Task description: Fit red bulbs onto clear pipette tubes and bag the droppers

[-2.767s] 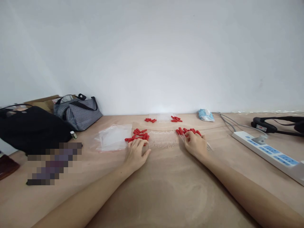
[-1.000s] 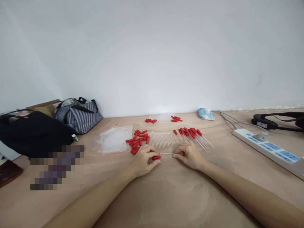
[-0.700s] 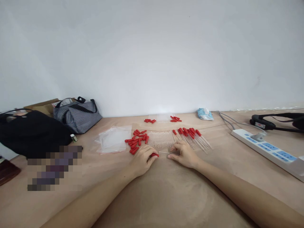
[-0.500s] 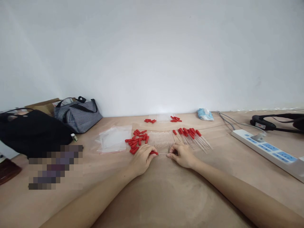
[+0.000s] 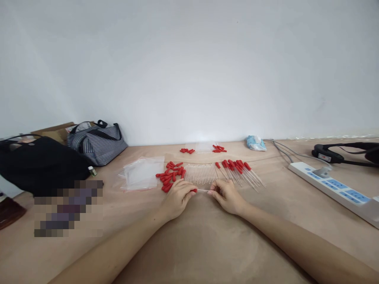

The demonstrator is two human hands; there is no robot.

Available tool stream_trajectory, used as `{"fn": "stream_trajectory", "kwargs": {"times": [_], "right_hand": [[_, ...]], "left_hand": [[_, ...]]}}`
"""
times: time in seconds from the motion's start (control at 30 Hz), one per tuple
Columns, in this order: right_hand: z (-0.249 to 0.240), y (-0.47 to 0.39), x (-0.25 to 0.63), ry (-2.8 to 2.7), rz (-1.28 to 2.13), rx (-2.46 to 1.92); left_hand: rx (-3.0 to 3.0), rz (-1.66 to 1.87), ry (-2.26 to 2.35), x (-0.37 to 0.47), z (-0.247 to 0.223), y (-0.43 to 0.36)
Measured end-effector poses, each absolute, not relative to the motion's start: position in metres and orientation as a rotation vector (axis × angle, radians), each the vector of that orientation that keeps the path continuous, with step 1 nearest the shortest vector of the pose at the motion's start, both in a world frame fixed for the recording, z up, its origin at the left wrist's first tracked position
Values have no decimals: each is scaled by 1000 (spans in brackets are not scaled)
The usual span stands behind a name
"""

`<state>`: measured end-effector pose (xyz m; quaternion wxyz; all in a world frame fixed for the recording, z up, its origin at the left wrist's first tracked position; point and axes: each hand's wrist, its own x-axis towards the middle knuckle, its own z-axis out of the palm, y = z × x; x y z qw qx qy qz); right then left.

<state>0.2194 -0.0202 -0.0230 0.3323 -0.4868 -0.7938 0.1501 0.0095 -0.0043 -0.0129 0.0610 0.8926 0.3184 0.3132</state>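
My left hand (image 5: 178, 198) pinches a red rubber bulb (image 5: 194, 190), mostly hidden by the fingers. My right hand (image 5: 226, 196) grips a thin clear tube (image 5: 203, 190) whose left end meets the bulb. Behind my hands lies a row of clear tubes (image 5: 200, 173) side by side. Loose red bulbs (image 5: 168, 177) are heaped to the left of the row. On its right, several tubes with red bulbs fitted (image 5: 238, 165) lie fanned out.
Clear plastic bags (image 5: 140, 174) lie left of the bulbs. More bulbs and tubes (image 5: 204, 147) sit by the wall near a blue packet (image 5: 256, 142). A power strip (image 5: 331, 185) is at right, a striped bag (image 5: 99, 144) and black bag (image 5: 44, 165) at left.
The bulb in my left hand has shifted slightly left and shows less. The tube is now against it, and my hands stay almost where they were.
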Motion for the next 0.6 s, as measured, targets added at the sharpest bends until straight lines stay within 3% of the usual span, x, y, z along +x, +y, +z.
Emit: {"fn": "stream_trajectory", "kwargs": {"times": [0.33,0.6], "right_hand": [[-25,-15,227,-2136,458,-1097],[-20,-20,229,-2251,155,-1088]], "left_hand": [[2750,959,813,11,-12,-10],[2819,922,836,13,-9,-13]]}}
